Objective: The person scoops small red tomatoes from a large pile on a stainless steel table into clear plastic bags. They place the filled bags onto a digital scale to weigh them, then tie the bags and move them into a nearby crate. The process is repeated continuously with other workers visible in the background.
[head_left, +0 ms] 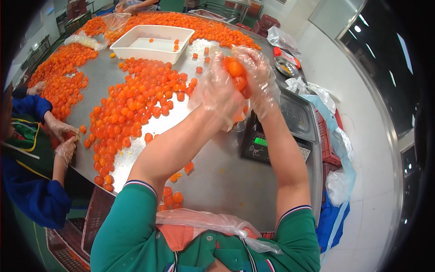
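Observation:
Both my hands wear clear plastic gloves and are raised together over the metal table, left of a digital scale (275,146). Between them is a cluster of glossy orange egg yolks (235,69). My left hand (218,93) is closed against the cluster from the left. My right hand (259,77) curls round its right side. More orange shows low between the wrists, with clear plastic about it; whether that is a bag or glove I cannot tell. A broad heap of loose egg yolks (131,106) spreads over the table to the left of my hands.
A white tray (154,53) holding a few yolks stands farther back, before a long bank of yolks (181,20). A co-worker in blue sleeves (34,204) handles something at the left edge. On the right are a metal bowl (286,67), plastic bags and red crates (327,140).

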Demonstrator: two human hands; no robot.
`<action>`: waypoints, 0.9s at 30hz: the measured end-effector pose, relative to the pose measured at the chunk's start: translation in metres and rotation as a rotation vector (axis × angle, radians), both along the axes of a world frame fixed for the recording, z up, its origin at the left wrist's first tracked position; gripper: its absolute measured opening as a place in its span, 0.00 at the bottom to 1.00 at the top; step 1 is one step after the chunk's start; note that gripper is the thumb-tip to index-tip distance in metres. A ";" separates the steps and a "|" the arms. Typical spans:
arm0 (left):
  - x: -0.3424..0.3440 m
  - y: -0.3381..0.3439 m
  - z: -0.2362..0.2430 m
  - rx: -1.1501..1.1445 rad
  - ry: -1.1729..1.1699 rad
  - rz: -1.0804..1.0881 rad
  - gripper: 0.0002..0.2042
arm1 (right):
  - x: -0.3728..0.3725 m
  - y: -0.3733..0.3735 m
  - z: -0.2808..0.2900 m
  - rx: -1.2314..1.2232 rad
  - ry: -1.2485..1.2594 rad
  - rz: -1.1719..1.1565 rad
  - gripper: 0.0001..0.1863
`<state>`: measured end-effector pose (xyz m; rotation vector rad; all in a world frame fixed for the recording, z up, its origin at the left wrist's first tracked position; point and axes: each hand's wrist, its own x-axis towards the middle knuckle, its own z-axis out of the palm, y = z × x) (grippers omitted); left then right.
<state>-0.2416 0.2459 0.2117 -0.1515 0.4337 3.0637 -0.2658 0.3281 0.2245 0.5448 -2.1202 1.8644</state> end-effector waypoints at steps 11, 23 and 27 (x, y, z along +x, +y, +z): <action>-0.101 0.003 -0.102 -0.465 -0.019 0.110 0.14 | -0.088 0.020 -0.076 -0.196 -0.515 0.177 0.18; -0.056 -0.055 -0.040 -1.105 -0.083 -0.178 0.16 | 0.006 0.075 -0.018 0.764 0.183 0.014 0.25; -0.045 -0.066 -0.023 -1.265 0.049 -0.085 0.19 | 0.051 0.072 -0.006 0.976 -0.091 -0.055 0.30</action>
